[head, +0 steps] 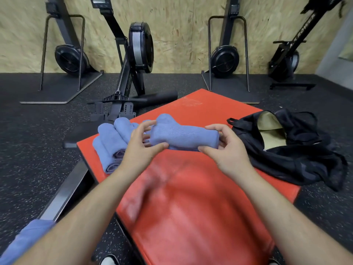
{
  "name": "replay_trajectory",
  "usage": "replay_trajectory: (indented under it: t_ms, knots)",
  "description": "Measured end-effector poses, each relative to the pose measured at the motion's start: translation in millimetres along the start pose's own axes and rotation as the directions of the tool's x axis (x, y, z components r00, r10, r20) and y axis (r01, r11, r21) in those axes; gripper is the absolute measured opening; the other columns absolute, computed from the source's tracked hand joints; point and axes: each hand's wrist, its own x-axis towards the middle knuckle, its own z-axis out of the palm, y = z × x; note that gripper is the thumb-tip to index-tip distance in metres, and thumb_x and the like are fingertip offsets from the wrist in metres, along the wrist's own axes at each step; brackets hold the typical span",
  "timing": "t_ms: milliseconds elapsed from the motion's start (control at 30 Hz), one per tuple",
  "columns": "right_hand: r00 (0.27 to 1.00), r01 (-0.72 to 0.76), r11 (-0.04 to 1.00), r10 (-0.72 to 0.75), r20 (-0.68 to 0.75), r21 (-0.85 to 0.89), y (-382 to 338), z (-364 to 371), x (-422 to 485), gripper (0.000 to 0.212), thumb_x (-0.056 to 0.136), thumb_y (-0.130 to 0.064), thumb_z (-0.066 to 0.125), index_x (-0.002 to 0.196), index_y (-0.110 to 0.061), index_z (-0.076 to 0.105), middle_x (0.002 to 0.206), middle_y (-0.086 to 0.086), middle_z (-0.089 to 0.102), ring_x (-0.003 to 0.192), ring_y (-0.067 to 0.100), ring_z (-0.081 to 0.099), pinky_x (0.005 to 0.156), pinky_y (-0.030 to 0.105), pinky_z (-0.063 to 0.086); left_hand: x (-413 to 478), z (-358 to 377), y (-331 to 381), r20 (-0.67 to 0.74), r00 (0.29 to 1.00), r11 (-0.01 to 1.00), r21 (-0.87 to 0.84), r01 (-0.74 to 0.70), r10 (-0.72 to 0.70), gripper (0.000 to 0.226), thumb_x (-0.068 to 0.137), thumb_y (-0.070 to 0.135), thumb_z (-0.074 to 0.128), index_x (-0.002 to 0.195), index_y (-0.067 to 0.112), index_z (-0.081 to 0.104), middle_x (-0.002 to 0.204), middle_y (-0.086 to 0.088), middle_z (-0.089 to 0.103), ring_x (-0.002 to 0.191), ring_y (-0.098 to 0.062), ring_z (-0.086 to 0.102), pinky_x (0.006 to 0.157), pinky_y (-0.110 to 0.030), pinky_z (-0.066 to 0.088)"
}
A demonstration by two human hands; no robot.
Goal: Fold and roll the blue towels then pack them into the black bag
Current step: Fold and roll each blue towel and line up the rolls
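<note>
Rolled blue terry towel (183, 135) held above red padded mat (191, 207); left hand (141, 148), right hand (227, 150) pinch its ends, keeping roll tight. Open black fabric bag (298, 153) alongside, likely next stop.

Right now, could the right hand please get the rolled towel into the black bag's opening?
Probably yes: the right hand holds the rolled towel together with the left hand, and the black bag lies open just beside it, with nothing between.
</note>
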Motion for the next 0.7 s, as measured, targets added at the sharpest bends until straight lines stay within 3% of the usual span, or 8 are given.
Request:
replay_trajectory:
  t_ms: [67,133,267,333,433,500,600,700]
  knots:
    - [0.97,0.205,0.952,-0.228,-0.083,-0.228,5,11,-2,0.048,0.073,0.004,0.074,0.111,-0.024,0.064,0.105,-0.013,0.067,0.095,0.011,0.063,0.085,0.028,0.052,-8,10,1,-0.088,0.995,0.997,0.073,-0.034,0.041,0.052,0.079,0.021,0.084,0.119,0.039,0.056,0.11,-0.004,0.06,0.087,-0.009,0.061,0.08,-0.025,0.051]
    - [0.894,0.399,0.837,-0.446,-0.046,-0.374,12,24,-4,0.05,0.07,0.009,0.066,0.113,-0.016,0.064,0.113,0.0,0.063,0.105,0.02,0.06,0.093,0.033,0.048,-17,23,8,-0.018,0.998,0.997,-0.053,0.061,-0.062,0.043,0.087,0.03,0.077,0.123,0.038,0.054,0.099,-0.008,0.067,0.084,-0.019,0.067,0.075,-0.03,0.052]
    - [0.783,0.607,0.667,-0.595,0.182,-0.432,13,46,-8,0.037,0.079,-0.002,0.064,0.115,-0.013,0.064,0.125,0.015,0.057,0.114,0.032,0.055,0.1,0.035,0.044,-17,34,16,0.155,0.951,0.835,-0.455,0.309,-0.268,0.054,0.095,0.035,0.066,0.141,0.039,0.039,0.116,-0.01,0.07,0.09,-0.024,0.074,0.079,-0.039,0.059]
    - [0.774,0.632,0.666,-0.569,0.277,-0.397,12,53,-12,0.037,0.081,-0.01,0.068,0.118,-0.013,0.065,0.131,0.013,0.053,0.122,0.029,0.051,0.104,0.034,0.042,-13,28,14,0.133,0.953,0.776,-0.556,0.298,-0.271,0.055,0.095,0.02,0.068,0.14,0.036,0.04,0.1,-0.014,0.071,0.076,-0.021,0.072,0.072,-0.036,0.059]
    - [0.902,0.414,0.885,-0.367,0.228,-0.213,6,60,-19,0.045,0.087,-0.035,0.066,0.129,-0.02,0.057,0.138,0.002,0.049,0.132,0.013,0.046,0.109,0.026,0.037,-9,21,11,0.074,0.964,0.801,-0.542,0.253,-0.254,0.06,0.091,0.007,0.069,0.136,0.037,0.043,0.097,-0.016,0.068,0.082,-0.024,0.072,0.07,-0.035,0.059]
    - [0.977,0.072,0.997,-0.075,0.198,0.022,-4,65,-18,0.043,0.09,-0.037,0.063,0.132,-0.031,0.052,0.13,-0.004,0.057,0.122,0.006,0.055,0.104,0.024,0.044,-5,16,9,0.058,0.973,0.832,-0.509,0.22,-0.221,0.062,0.086,0.009,0.072,0.133,0.04,0.047,0.102,-0.017,0.065,0.094,-0.03,0.071,0.079,-0.043,0.06]
    - [0.9,-0.358,0.902,0.264,0.347,0.24,-15,69,-13,0.035,0.099,-0.019,0.06,0.125,-0.04,0.052,0.101,0.0,0.07,0.098,0.017,0.07,0.091,0.043,0.058,2,7,2,0.043,0.983,0.891,-0.416,0.181,-0.179,0.066,0.074,0.018,0.078,0.127,0.048,0.053,0.115,-0.024,0.058,0.104,-0.038,0.064,0.093,-0.052,0.054]
    - [0.9,-0.384,0.878,0.287,0.329,0.285,-18,77,-10,0.041,0.096,-0.007,0.064,0.127,-0.033,0.055,0.094,0.014,0.072,0.085,0.019,0.072,0.083,0.043,0.061,5,-2,-4,0.037,0.99,0.93,-0.341,0.14,-0.135,0.067,0.073,0.021,0.078,0.127,0.05,0.052,0.121,-0.014,0.059,0.097,-0.027,0.06,0.084,-0.045,0.052]
